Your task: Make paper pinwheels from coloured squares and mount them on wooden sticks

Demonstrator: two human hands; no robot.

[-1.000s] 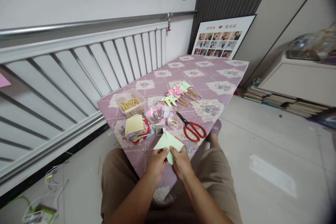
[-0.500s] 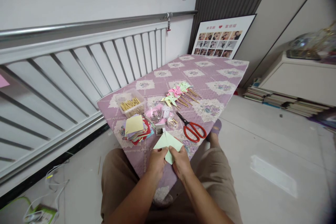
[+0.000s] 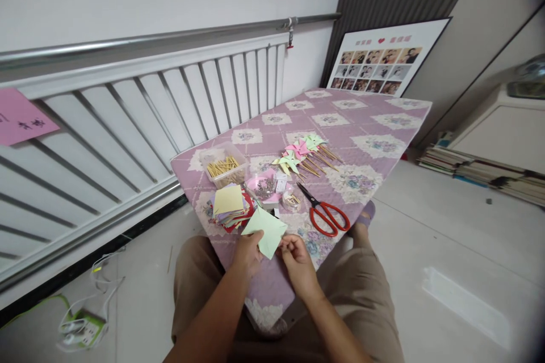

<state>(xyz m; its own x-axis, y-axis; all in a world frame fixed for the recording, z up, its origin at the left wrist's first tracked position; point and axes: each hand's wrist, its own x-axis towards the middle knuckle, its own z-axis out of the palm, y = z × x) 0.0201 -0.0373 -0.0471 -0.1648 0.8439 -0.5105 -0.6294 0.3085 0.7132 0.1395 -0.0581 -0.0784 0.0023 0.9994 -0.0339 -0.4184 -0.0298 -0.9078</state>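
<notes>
Pale green square paper (image 3: pixel 266 230), with slits running in from its corners, is pinched at its lower left edge by my left hand (image 3: pixel 247 250), thumb on top. Close to the paper's right corner, my right hand (image 3: pixel 296 261) has its thumb and fingertips drawn together; what they hold, if anything, is too small to make out. Just beyond the paper lie a stack of coloured paper squares (image 3: pixel 229 199), a clear tub with small pieces (image 3: pixel 292 199) and a pink dish of metal pins (image 3: pixel 264 184). Red-handled scissors (image 3: pixel 326 212) rest to the right.
A plastic box of wooden sticks (image 3: pixel 223 167) stands behind the paper stack. Several finished paper pinwheels on sticks (image 3: pixel 304 153) lie farther back on the flowered tablecloth (image 3: pixel 361 116). A white radiator (image 3: pixel 170 102) runs along the left, with a power strip (image 3: pixel 87 329) on the floor.
My right hand has let go of the paper's face and moved to the right of it. The left hand has kept hold and tilted the paper. My view has swung left.
</notes>
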